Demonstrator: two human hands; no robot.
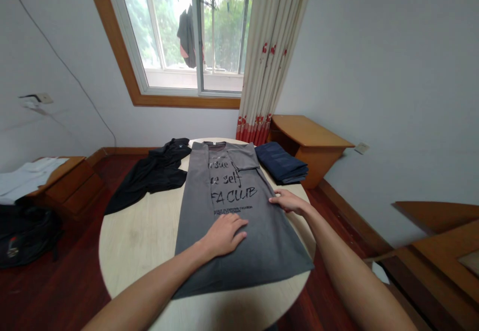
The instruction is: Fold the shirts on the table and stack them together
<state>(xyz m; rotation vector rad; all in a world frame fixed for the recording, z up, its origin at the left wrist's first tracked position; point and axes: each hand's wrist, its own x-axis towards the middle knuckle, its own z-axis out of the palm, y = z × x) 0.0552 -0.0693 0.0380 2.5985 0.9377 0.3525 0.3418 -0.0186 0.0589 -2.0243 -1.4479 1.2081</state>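
Observation:
A grey T-shirt (pixel 243 241) with dark lettering lies on the round pale table (pixel 127 251), its collar toward the window. Its left side is folded inward, and the right sleeve lies across the chest. My left hand (pixel 225 234) rests on the middle of the shirt, palm down with the fingers apart. At the shirt's right edge, beside the lettering, my right hand (pixel 290 201) pinches the cloth between thumb and fingers.
Black clothing (pixel 160 171) lies loosely at the table's back left, partly over its edge. A folded dark blue stack (pixel 281 163) sits at the back right. Behind are a wooden desk (pixel 310 131), a curtain (pixel 273 47) and a window.

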